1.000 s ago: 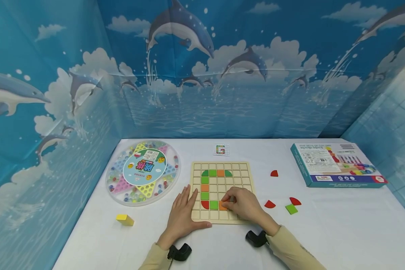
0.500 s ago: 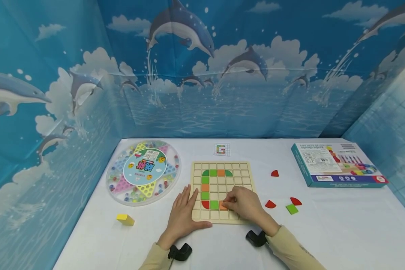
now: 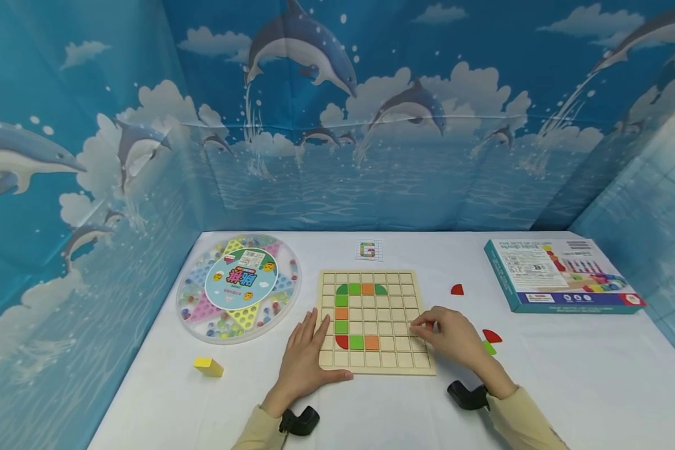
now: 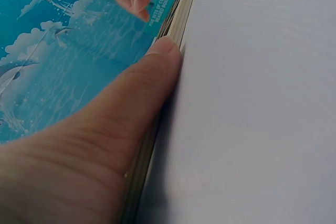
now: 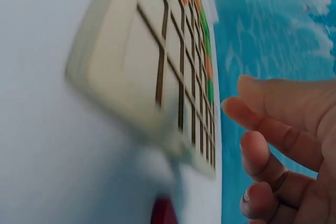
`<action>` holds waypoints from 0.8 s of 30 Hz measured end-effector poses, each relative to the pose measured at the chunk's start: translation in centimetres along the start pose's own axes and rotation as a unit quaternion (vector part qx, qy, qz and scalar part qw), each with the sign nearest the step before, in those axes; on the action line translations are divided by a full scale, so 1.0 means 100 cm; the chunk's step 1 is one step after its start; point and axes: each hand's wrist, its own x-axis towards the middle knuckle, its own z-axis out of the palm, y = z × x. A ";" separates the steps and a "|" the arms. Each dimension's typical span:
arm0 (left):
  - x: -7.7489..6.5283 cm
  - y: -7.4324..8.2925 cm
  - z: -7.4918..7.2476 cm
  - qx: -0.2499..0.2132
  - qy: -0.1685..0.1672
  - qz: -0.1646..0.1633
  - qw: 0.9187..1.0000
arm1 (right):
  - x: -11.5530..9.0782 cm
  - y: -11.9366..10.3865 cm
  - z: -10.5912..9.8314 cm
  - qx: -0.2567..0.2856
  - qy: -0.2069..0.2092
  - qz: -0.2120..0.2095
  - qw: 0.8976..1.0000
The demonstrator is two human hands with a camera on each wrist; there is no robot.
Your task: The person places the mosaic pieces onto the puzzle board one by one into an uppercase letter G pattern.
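Observation:
A wooden grid board point(image 3: 396, 359) lies on the table with green, orange and red tiles in some squares. The newest-looking corner of the pattern has an orange tile point(image 3: 372, 342) beside a green one point(image 3: 357, 342). My left hand point(image 3: 304, 362) rests with spread fingers on the board's left edge, its thumb point(image 4: 157, 66) along the near edge. Over the board's right edge is my right hand point(image 3: 450, 334), fingers loosely bent and holding nothing in the right wrist view. A red quarter-round tile point(image 5: 164, 211) lies below that hand, hidden by it in the head view.
Right of the board are red quarter-round tiles point(image 3: 457, 289) and a partly covered green tile point(image 3: 489, 347). A boxed toy set point(image 3: 568, 275) stands at the back right. To the left are a round marble game point(image 3: 242, 278) and a yellow block point(image 3: 209, 367). A pattern card point(image 3: 369, 250) lies behind.
My right hand has let go of the orange tile, leaving it flat in its square, and has moved right to the board's edge. The left hand stays put.

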 end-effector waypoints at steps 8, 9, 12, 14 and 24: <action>0.000 0.001 -0.001 -0.006 0.004 0.003 1.000 | -0.015 0.036 -0.026 -0.040 0.021 0.085 0.995; 0.000 0.001 -0.001 -0.005 0.004 0.003 1.000 | -0.017 0.038 -0.028 -0.042 0.016 0.092 0.995; -0.001 0.000 0.000 -0.004 0.004 0.002 1.000 | -0.021 0.042 -0.028 -0.046 -0.001 0.112 0.993; 0.000 -0.001 0.000 -0.003 0.003 0.002 1.000 | -0.023 0.043 -0.027 -0.045 -0.012 0.119 0.992; -0.001 -0.001 0.000 -0.006 0.004 0.006 1.000 | -0.024 0.039 -0.023 -0.050 -0.010 0.120 0.991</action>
